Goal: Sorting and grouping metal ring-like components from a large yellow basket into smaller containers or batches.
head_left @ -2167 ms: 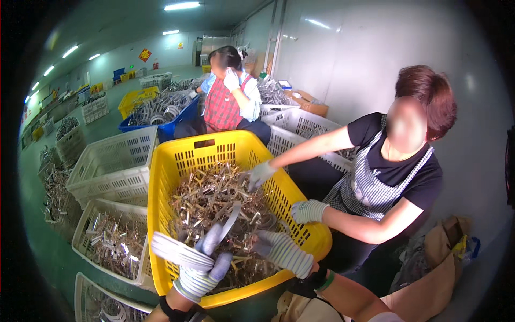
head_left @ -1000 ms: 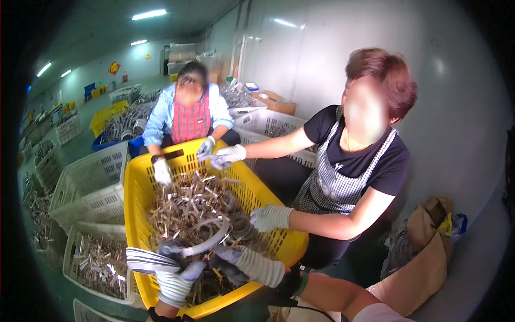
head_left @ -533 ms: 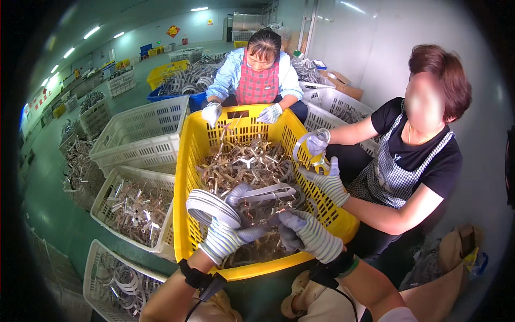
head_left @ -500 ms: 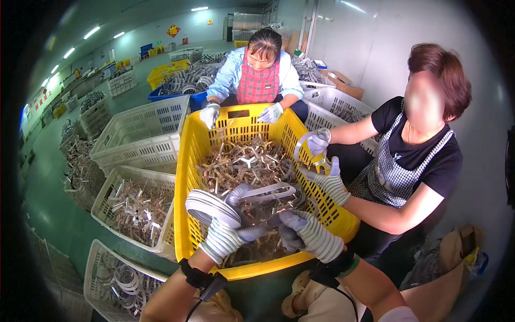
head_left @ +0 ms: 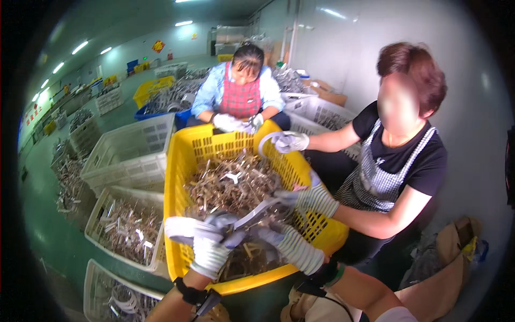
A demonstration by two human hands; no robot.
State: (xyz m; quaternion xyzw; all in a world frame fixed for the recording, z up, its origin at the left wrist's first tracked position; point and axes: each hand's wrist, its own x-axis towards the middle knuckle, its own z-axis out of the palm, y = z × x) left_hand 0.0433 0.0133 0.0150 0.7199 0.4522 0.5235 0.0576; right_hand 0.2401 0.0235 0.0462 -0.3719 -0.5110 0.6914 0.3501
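My left hand [head_left: 208,253], in a striped glove, is closed around a bundle of flat grey looped bands [head_left: 179,227] at the near left of a yellow crate [head_left: 177,177]. A single grey band [head_left: 257,211] stretches from beside its fingers up to the right. My right hand [head_left: 295,248], gloved alike, reaches over the crate's near part with its fingers toward the left hand. Motion smears those fingers, so whether they hold anything does not show. Below both hands lies a heap of thin brownish metal clips and strips [head_left: 228,185].
A co-worker's gloved hand [head_left: 316,199] reaches over the crate's right rim; the other hand [head_left: 289,141] holds a curved grey band. Across the crate, another person's gloved hands [head_left: 236,123] meet at the rim. White crates [head_left: 126,155] of metal parts stand at the left, cardboard [head_left: 445,279] at the right.
The view has shifted slightly. My right hand has moved left, closer to my left hand. The far person's hands have come together, and the right co-worker's hands have moved apart.
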